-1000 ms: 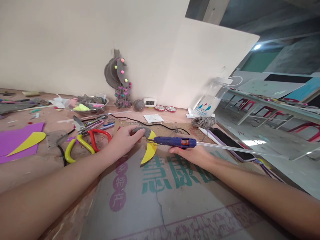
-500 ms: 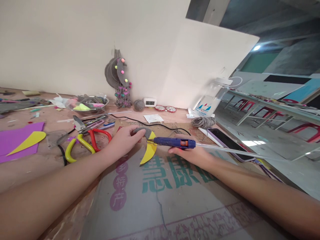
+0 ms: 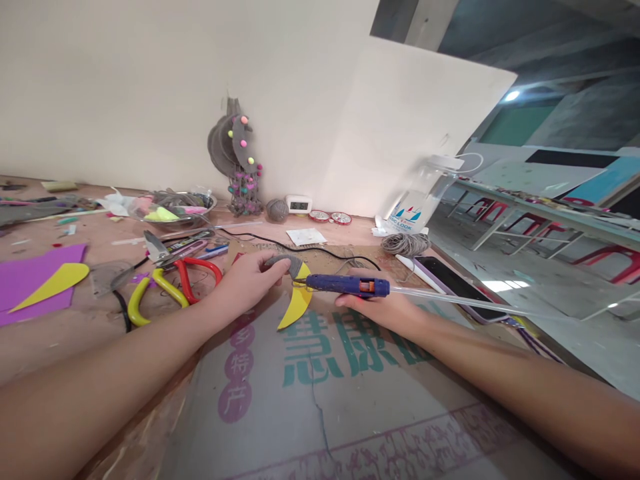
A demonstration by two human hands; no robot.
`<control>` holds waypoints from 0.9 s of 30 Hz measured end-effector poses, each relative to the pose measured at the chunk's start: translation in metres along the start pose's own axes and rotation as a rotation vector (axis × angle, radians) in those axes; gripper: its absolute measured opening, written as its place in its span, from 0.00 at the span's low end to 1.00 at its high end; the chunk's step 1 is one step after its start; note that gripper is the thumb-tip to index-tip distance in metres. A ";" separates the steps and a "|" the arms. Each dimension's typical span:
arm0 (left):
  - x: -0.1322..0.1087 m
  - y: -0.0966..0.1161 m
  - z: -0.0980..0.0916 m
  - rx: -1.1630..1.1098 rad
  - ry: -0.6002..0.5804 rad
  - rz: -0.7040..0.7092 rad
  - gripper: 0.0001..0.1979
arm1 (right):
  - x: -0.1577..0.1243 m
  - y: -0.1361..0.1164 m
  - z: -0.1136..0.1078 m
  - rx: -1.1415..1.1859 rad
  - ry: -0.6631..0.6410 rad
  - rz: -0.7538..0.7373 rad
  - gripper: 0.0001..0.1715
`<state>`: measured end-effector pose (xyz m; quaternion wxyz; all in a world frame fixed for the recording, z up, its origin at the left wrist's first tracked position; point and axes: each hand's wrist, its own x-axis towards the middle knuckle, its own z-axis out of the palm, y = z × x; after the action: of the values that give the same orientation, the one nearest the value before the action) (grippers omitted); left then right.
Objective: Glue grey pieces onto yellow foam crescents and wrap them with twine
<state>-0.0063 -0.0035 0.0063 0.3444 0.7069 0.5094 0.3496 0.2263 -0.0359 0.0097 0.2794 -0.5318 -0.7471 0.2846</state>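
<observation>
My left hand [image 3: 257,279] is closed on the grey, yarn-wrapped end of a yellow crescent cutout [image 3: 296,307], whose bare pointed tip hangs down. My right hand [image 3: 377,300] grips a blue hot glue gun [image 3: 347,285], lying level with a long clear glue stick [image 3: 450,301] out of its back. The gun's nozzle meets the crescent near the border between yarn and bare yellow; whether it touches cannot be told. Beneath both hands lies a printed cardboard sheet [image 3: 270,427].
Pliers with red handles [image 3: 203,267] and yellow-green handles [image 3: 167,293] lie left, beside purple sheets [image 3: 30,270] and a yellow cutout [image 3: 55,285]. Behind stand a grey yarn ball [image 3: 277,210], a small clock [image 3: 299,204] and a plastic bottle [image 3: 415,200]. A phone [image 3: 463,287] lies right.
Both hands, the crescent and the glue gun hold nearly the same positions. The whole view has shifted very slightly.
</observation>
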 end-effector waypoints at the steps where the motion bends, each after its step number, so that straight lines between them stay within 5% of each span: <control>1: 0.000 0.000 0.000 -0.004 0.003 -0.001 0.14 | 0.000 0.000 0.000 0.004 0.001 -0.001 0.17; 27: 0.002 -0.003 0.000 0.076 -0.017 0.031 0.15 | 0.001 0.002 0.001 -0.010 0.040 -0.015 0.17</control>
<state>-0.0070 -0.0012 0.0036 0.3161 0.7302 0.5083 0.3294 0.2268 -0.0347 0.0078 0.2935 -0.5333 -0.7467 0.2682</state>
